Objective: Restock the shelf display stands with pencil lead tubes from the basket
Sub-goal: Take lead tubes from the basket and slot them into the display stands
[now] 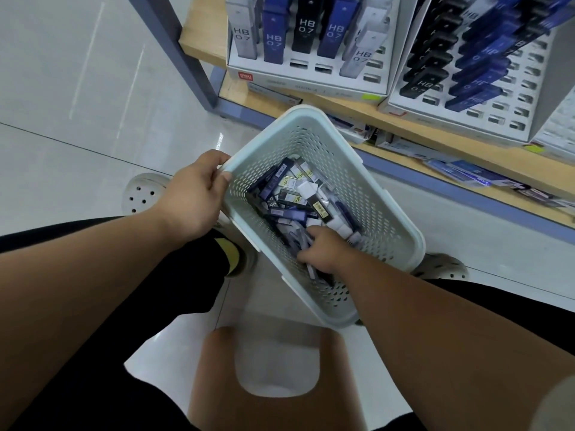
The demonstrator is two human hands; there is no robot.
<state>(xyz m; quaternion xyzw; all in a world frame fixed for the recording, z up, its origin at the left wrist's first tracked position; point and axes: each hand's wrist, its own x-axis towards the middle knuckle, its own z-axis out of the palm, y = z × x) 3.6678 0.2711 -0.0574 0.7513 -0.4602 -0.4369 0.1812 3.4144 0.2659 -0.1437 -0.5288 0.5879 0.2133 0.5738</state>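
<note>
The left hand has its grip closed on the corner rim of the basket, pale perforated plastic at frame centre, long axis running upper left to lower right. Slim boxy pencil lead tubes lie jumbled inside. The right hand digs among them; whether its grip holds one is unclear.

The person wears black legwear, pale perforated clogs and a yellow-and-black sock.
</note>
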